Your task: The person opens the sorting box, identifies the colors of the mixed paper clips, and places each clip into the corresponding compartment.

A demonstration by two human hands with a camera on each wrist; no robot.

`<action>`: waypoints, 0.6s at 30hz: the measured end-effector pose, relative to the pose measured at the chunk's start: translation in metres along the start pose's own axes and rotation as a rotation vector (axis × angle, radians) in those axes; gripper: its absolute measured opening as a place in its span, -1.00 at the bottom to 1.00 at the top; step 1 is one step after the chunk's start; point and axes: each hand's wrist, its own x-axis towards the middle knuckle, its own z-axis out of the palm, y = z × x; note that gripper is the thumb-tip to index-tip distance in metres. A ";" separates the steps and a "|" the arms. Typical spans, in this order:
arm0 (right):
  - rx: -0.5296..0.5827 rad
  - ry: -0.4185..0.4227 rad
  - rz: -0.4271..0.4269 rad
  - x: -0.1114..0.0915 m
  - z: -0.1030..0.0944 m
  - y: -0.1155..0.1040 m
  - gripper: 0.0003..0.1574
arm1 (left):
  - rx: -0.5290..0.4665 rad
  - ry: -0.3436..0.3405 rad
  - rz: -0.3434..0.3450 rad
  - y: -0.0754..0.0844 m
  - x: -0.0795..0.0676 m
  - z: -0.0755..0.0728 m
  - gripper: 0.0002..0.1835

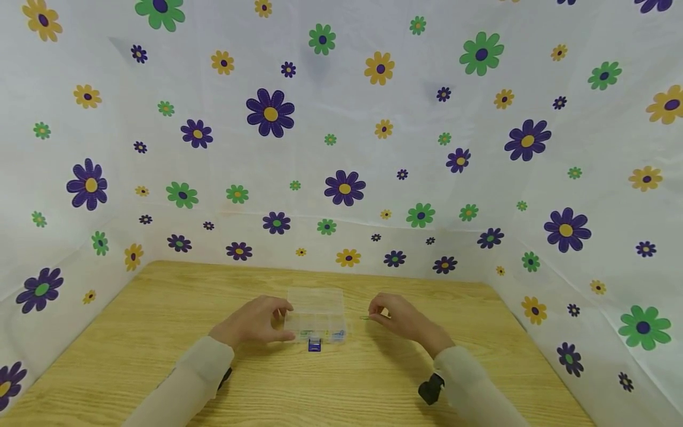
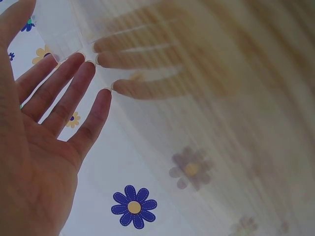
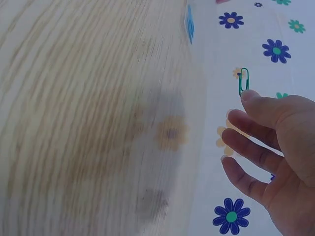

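A clear plastic compartment box lies on the table with its lid folded back. Small green and yellow pieces show in its front row, with blue pieces in the right front corner. My left hand rests at the box's left side, thumb near the front corner; its fingers look nearly straight in the left wrist view. To the right of the box, my right hand pinches a green paper clip between thumb and index finger, with the other fingers loosely bent.
A small dark blue piece sits at the box's front edge. The wooden table is bordered at the back and both sides by white flower-print sheeting. Each wrist wears a dark strap or mount.
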 end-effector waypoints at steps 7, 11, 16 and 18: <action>-0.021 0.003 -0.015 0.010 0.003 -0.008 -0.93 | 0.008 0.005 0.003 0.000 0.000 -0.001 -0.27; -0.044 0.008 -0.040 0.016 0.005 -0.012 -0.92 | 0.009 0.004 0.013 0.001 0.000 -0.001 -0.26; -0.038 -0.004 -0.058 0.023 0.007 -0.019 -0.91 | 0.010 0.006 0.027 0.001 0.000 -0.002 -0.27; -0.029 -0.009 -0.054 0.026 0.007 -0.022 -0.91 | 0.011 0.009 0.029 0.000 -0.001 -0.002 -0.27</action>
